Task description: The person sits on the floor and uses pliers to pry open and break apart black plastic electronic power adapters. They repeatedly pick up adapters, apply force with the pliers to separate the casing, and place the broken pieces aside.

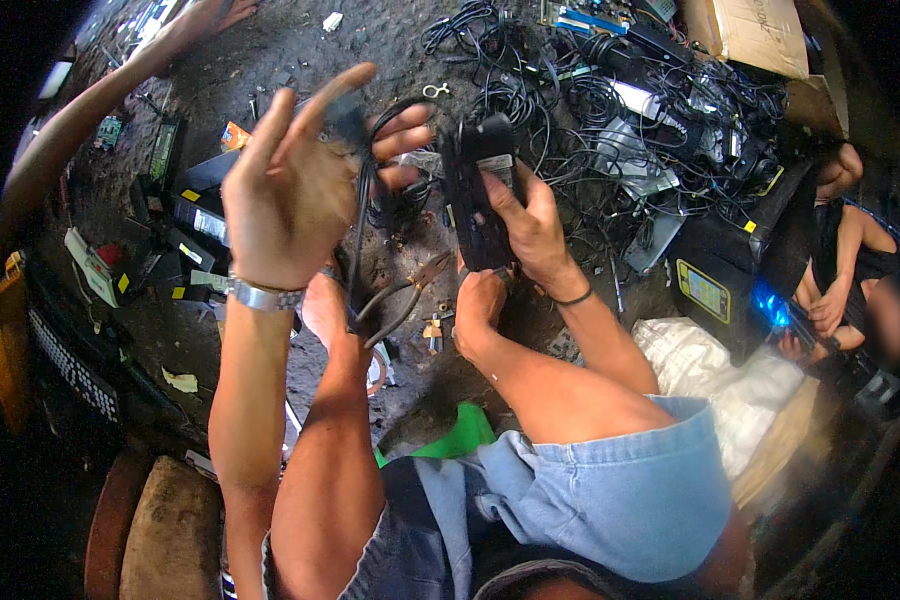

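Faded blue denim shorts [630, 490] sit closest. The right hand [538, 228] grips a boxy black plastic block [470, 195] over the dark dirt floor [295, 45], so the job looks unfinished. The blurred left hand [292, 205] spreads by a thin black cord [361, 200]; its grip, nobody can tell.

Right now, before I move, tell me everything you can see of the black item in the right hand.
The black item is long and boxy, plastic-looking, with a bulkier, rounded block at its upper end and a small pale label there. The right hand grips it from the right side, thumb across its face. Its long side runs up and down the picture, and its lower end overlaps the right foot in this view; whether they touch, I cannot tell. Finer details are lost in the dark surface.
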A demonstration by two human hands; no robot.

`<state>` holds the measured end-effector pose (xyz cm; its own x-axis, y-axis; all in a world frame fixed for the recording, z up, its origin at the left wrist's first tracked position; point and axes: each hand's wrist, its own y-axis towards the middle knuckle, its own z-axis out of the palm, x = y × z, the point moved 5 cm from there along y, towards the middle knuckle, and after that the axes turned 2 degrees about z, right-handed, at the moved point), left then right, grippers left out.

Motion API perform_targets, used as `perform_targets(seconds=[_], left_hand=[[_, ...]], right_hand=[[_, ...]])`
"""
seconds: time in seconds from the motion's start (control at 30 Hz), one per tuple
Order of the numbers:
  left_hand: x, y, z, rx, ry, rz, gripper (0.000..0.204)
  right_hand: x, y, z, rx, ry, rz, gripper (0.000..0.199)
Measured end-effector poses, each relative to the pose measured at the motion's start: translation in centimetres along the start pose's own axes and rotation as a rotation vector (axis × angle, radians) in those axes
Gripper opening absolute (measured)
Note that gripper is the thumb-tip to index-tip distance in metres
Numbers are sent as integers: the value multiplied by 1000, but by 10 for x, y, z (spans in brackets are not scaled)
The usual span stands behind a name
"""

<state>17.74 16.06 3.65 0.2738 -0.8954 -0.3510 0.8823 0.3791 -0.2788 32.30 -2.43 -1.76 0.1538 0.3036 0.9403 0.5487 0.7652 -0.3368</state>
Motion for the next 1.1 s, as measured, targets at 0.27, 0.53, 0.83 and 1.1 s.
perform_targets(seconds=[0.27,0.53,0.83,1.1], left_hand=[[73,-22,-33,43,1161,-1,81],[83,-22,-23,-68,1728,276,68],[49,-17,-5,-192,2037,652,37],[44,-30,-43,-349,1507,272,18]], right_hand=[[6,2,-12,-129,-193,-158,32],[-4,-30,18,-183,317,141,31],[-15,-28,5,-376,353,80,31],[-33,1,-23,336,1298,202,54]])
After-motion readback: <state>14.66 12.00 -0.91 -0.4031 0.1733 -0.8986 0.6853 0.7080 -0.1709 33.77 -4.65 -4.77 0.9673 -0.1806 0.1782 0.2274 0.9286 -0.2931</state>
